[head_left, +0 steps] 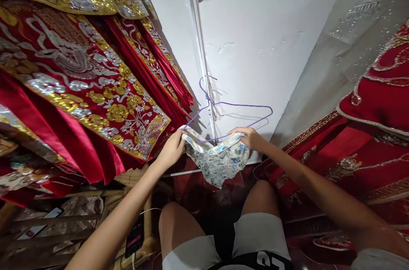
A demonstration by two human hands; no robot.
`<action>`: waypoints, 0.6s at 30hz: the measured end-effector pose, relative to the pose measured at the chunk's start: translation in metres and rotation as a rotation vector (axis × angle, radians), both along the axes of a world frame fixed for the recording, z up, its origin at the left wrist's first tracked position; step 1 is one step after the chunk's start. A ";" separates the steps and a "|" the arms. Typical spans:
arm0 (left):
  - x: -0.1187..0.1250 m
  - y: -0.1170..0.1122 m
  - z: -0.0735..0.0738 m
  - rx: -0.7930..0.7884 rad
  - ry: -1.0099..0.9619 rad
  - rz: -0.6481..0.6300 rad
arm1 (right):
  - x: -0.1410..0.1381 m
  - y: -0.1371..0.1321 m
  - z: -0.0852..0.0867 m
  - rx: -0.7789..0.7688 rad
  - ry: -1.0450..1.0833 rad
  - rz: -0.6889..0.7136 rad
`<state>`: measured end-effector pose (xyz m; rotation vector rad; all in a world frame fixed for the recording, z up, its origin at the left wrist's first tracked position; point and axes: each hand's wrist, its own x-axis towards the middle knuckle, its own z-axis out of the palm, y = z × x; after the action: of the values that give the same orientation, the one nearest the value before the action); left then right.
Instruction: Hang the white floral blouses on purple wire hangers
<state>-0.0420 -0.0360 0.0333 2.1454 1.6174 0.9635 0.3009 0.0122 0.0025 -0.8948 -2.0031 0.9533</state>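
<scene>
A purple wire hanger (238, 104) hangs by its hook on a thin white pole (198, 33) against the wall. Partly over its left shoulder and lower bar is a small white garment (220, 163) with blue and green flowers and a gathered, crinkled front. My left hand (172, 146) pinches the garment's left upper edge, close to the hanger's left end. On the other side, my right hand (251, 138) grips the right upper edge, while the hanger's right shoulder sticks out bare above it. The neckline is stretched between both hands.
Red cloths with gold and silver sequins (111, 91) hang at left. Red embroidered garments (380, 104) and a sheer sparkly fabric (345, 40) hang at right. A phone (134, 238) with a white cable lies on a bamboo seat (148, 227) at lower left.
</scene>
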 end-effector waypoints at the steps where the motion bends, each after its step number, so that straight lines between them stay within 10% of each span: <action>1: 0.007 0.004 0.001 0.032 -0.043 -0.012 | -0.001 -0.005 0.000 0.020 0.009 0.013; 7: 0.015 0.018 0.025 -0.038 -0.476 -0.062 | 0.003 -0.020 0.014 0.001 -0.046 0.017; 14: -0.013 0.022 0.045 -0.385 -0.772 -0.093 | 0.041 0.009 0.049 0.043 0.209 -0.485; 18: -0.024 0.033 0.044 -0.452 -0.895 -0.087 | 0.062 0.030 0.075 -0.145 0.125 -0.295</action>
<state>-0.0657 -0.0028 0.0769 1.1899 1.1200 1.1504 0.3633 0.0426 0.0775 -1.1443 -1.6576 0.9673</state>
